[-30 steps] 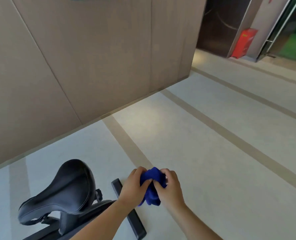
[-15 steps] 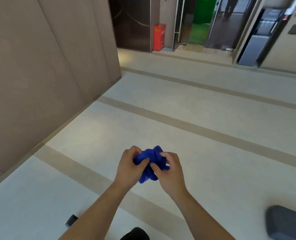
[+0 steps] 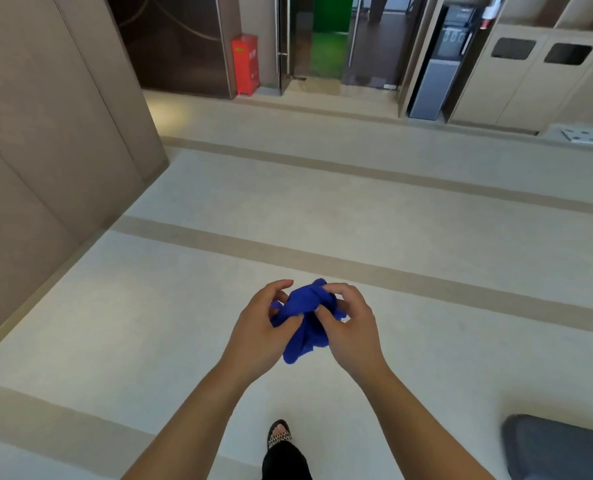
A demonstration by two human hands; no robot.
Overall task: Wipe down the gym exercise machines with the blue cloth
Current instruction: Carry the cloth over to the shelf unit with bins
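Both forearms run off the bottom edge, so nothing above the elbows shows. A dark grey rounded padded block [image 3: 561, 448] at 4 o'clock is cut by the frame corner; can't tell what machine it belongs to. One foot in a patterned sandal [image 3: 279, 434] w/ a black trouser leg sits at 6 o'clock, leg cropped.

The crumpled bright blue cloth [image 3: 305, 320] is held mid-air at centre, bunched btwn both hands over the pale beige floor [image 3: 461, 237] w/ its tan stripes. Left hand [image 3: 263, 327] is clamped on the cloth's left side, thumb pressing into the fabric, fingers curled round the back and partly hidden. Right hand [image 3: 350, 323] pinches the right side, thumb and fingertips closed on a fold; a tail of cloth hangs below btwn the wrists.

Brown panelled wall [image 3: 45, 133] fills 9–10 o'clock. Red box-shaped cabinet [image 3: 245, 64] stands at 12 o'clock beside a glass doorway; beige cabinet w/ two dark slots [image 3: 537, 64] at 1–2 o'clock.

Vs half a sec ago: view has swung right, doorway and red cabinet now more central, grey block larger, foot newly in view. Cloth grip unchanged.
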